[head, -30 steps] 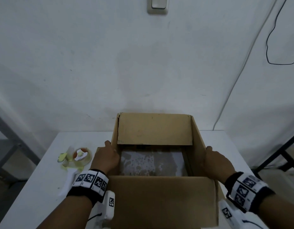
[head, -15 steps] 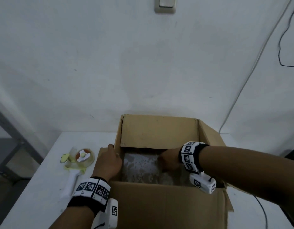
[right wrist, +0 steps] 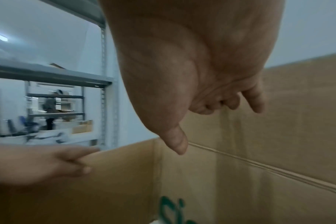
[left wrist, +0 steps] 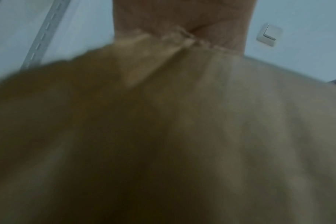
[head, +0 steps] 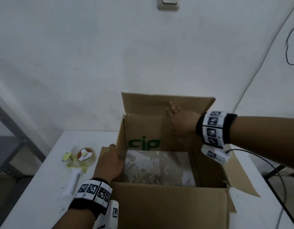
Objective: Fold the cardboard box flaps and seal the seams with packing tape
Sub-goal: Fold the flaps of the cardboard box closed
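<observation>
An open cardboard box (head: 167, 205) stands on the white table (head: 44, 187), with a plastic-wrapped pale filling (head: 147, 167) inside. Its far flap (head: 147, 104) stands upright above a back wall printed with green letters. My right hand (head: 173, 110) reaches across the box, and its straight fingers (right wrist: 256, 101) lie against that flap's inner face. At the left wall's top edge my left hand (head: 112, 157) grips the cardboard, its fingers (right wrist: 75, 156) curled over the rim. The left wrist view is filled with blurred cardboard (left wrist: 182, 136). A tape dispenser (head: 82, 158) with a white handle lies left of the box.
The near flap and the right flap (head: 237, 179) hang outward. The table stands against a white wall with a light switch (head: 167, 3) and hanging cables (head: 258, 68). A cable (head: 275, 167) runs off the table's right side. Grey metal shelving (right wrist: 104, 91) stands to the left.
My right hand left the right flap, crossed inside the box and rose to the far flap. That flap went from folded inward to upright. The left hand stayed at the left edge.
</observation>
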